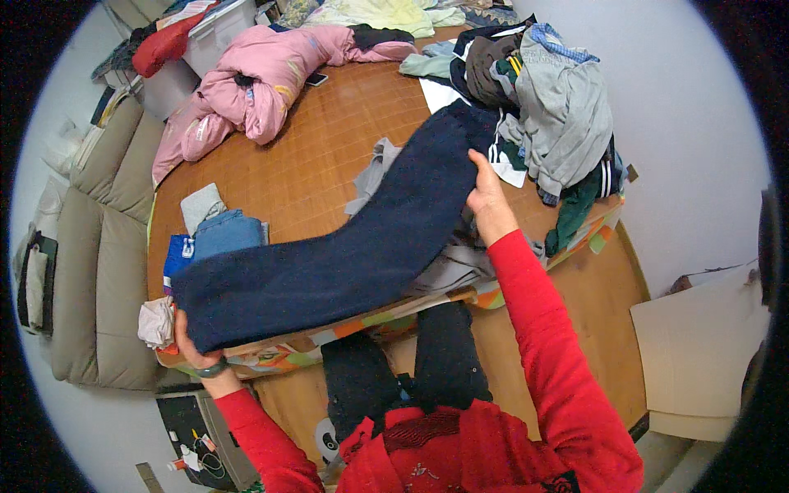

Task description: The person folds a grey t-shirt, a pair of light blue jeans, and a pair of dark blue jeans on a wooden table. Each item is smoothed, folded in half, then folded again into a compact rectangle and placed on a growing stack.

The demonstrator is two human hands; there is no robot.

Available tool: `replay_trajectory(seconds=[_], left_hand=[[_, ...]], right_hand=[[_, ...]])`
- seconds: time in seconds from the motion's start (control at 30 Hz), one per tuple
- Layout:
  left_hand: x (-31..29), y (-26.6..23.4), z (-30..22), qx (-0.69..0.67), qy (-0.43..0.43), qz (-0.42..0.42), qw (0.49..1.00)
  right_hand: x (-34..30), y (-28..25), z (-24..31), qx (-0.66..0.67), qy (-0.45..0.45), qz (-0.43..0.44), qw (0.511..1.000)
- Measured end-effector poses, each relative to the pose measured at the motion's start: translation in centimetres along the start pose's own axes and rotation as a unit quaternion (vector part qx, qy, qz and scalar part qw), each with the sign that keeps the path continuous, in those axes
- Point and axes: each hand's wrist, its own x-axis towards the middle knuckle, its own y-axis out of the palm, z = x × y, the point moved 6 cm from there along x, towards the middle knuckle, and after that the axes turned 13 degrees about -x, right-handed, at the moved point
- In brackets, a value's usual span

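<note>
A pair of dark navy trousers [329, 267], seemingly doubled lengthwise, stretches between my hands above the near edge of the bed. My left hand [193, 343] grips one end at the lower left; its fingers are partly behind the cloth. My right hand [491, 197] holds the other end farther up on the right, thumb on top and fingers hidden underneath. The middle of the trousers sags in a curve. Grey clothing [456, 267] lies under and beside them, and another grey piece [378, 168] shows past their far edge.
A heap of clothes [567, 107] covers the bed's right side. Folded jeans [226, 234], a grey folded piece [203, 205] and pale bundled cloth [156, 322] sit at left. A pink quilt [263, 78] and phone [316, 80] lie farther back. A sofa [107, 271] adjoins the bed.
</note>
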Motion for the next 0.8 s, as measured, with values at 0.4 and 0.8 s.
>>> replay_trajectory(seconds=[0.4,0.8], left_hand=[[3.4,11.2,6.7,0.169,-0.157,0.025,0.973],[-1.7,23.6,38.8,0.428,-0.268,0.260,0.823]], right_hand=[[-4.5,-6.9,-18.7,0.005,0.156,-0.019,0.988],[-4.2,-7.4,-19.2,0.013,0.175,0.040,0.984]])
